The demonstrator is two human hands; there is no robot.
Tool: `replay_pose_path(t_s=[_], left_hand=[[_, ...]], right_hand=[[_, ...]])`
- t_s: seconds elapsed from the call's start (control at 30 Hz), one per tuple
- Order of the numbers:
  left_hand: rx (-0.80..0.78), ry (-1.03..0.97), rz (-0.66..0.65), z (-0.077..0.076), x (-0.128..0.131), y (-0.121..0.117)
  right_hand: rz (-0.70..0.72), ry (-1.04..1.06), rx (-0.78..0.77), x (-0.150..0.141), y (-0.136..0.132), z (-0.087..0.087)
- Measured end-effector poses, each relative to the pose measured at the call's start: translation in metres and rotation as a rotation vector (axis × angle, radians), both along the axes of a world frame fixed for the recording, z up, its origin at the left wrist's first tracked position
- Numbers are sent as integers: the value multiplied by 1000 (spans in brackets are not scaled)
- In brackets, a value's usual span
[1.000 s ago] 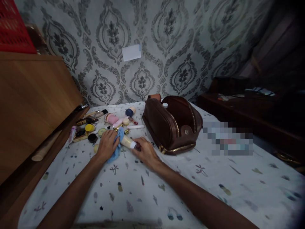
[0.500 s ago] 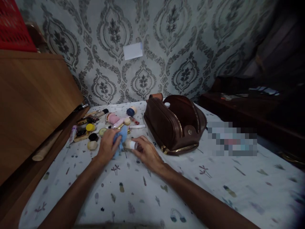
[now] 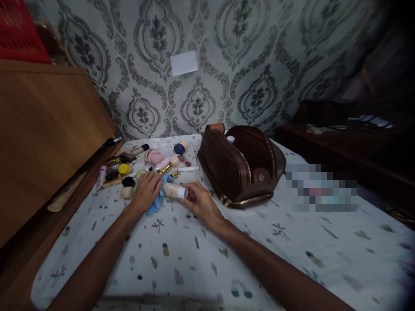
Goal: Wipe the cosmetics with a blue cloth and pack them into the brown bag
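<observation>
Between my hands lies a pale beige cosmetic tube (image 3: 173,190) with a white cap, tilted slightly down to the right. My right hand (image 3: 201,202) grips it at the cap end. A light-blue cloth (image 3: 157,204) is bunched under the fingers of my left hand (image 3: 146,192), which are closed on it against the tube's other end. To the right of my right hand stands a brown toiletry bag (image 3: 223,166), unzipped, with a white cap (image 3: 230,139) showing at its opening.
Several cosmetics lie left of and behind my hands, among them a yellow-lidded jar (image 3: 124,169), a pink item (image 3: 156,157) and a navy-capped bottle (image 3: 179,148). A wooden cabinet (image 3: 48,129) bounds the left side; patterned wallpaper (image 3: 197,106) rises behind.
The tube shows more fully and lies more level between my hands. My left hand and the cloth have shifted slightly left and down over its end. The view has moved a little.
</observation>
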State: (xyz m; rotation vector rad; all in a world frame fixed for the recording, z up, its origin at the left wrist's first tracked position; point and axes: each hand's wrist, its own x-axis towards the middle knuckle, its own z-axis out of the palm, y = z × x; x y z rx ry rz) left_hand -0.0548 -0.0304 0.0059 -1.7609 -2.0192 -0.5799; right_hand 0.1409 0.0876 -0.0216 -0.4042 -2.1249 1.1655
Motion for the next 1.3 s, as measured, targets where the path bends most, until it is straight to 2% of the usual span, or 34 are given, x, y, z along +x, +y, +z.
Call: replay_pose_path(t_s=[0.17, 0.27, 0.43, 0.6, 0.67, 0.9, 1.13, 1.23, 1.3], left_hand=[[40, -40, -22, -2, 0, 0], [56, -40, 14, -1, 3, 0], [159, -23, 77, 8, 19, -4], [89, 104, -135, 11, 48, -3], [45, 119, -156, 10, 52, -1], [3, 85, 44, 8, 32, -2], [-18, 80, 189, 19, 29, -5], [18, 84, 201, 24, 36, -7], [31, 75, 147, 24, 41, -8]], right_hand=[[-9, -20, -253, -6, 4, -8], [-3, -69, -241, -6, 5, -7], [52, -33, -259, -2, 2, -6], [146, -49, -351, -1, -2, -3], [146, -30, -371, -2, -2, -3], [105, -9, -424, -5, 0, -4], [90, 10, -518, -5, 1, -2], [92, 50, -455, -5, 2, -4], [96, 71, -398, -4, 1, -5]])
